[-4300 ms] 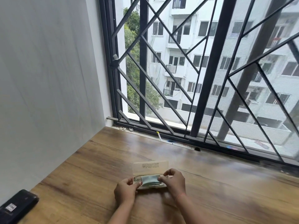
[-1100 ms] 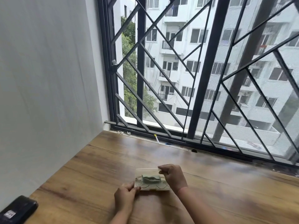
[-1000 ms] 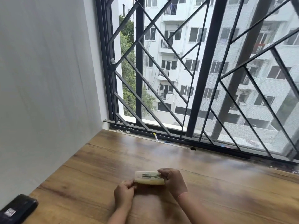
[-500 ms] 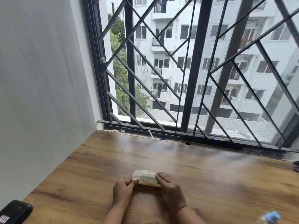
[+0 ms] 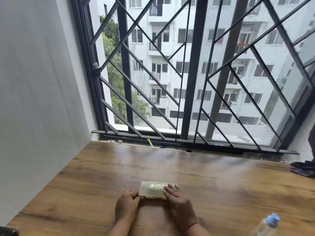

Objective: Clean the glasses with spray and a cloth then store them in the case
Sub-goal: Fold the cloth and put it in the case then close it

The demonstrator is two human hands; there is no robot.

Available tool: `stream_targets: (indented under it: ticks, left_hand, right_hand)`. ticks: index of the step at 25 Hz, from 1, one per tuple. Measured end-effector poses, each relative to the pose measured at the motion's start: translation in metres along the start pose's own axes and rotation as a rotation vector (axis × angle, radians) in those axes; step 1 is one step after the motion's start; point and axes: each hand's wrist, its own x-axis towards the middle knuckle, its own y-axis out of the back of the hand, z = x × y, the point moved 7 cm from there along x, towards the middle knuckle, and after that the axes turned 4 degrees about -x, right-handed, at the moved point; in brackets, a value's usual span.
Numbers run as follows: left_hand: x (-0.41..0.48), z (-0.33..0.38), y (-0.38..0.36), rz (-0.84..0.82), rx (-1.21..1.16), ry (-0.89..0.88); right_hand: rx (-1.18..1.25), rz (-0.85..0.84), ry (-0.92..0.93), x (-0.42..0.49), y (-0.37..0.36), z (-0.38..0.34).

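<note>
A translucent, pale glasses case (image 5: 152, 191) with gold lettering lies closed on the wooden table (image 5: 221, 188) near its front edge. My left hand (image 5: 127, 206) grips the case's left end with curled fingers. My right hand (image 5: 180, 204) rests flat on the lid's right end with fingers fairly straight. The glasses and cloth are hidden inside the closed case. A clear spray bottle (image 5: 265, 225) with a blue cap stands at the bottom right, apart from both hands.
A white wall (image 5: 39, 99) bounds the table on the left. A barred window (image 5: 187, 74) runs along the back. A dark object (image 5: 303, 168) lies at the far right edge, and a black item (image 5: 8, 232) sits at the bottom left corner.
The case's lid, open earlier with the cloth and glasses showing, has come down and is closed. My right hand has flattened on the lid. The camera swung right, bringing the bottle into view.
</note>
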Motion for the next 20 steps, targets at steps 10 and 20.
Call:
stream_targets:
  ticks: [10, 20]
  left_hand:
    - [-0.01, 0.03, -0.054, -0.147, 0.089, 0.094]
    - [-0.002, 0.023, -0.068, -0.296, -0.187, 0.346]
  right_hand:
    - [0.191, 0.06, -0.256, -0.032, 0.056, 0.048]
    - [0.802, 0.367, -1.365, -0.065, 0.047, 0.095]
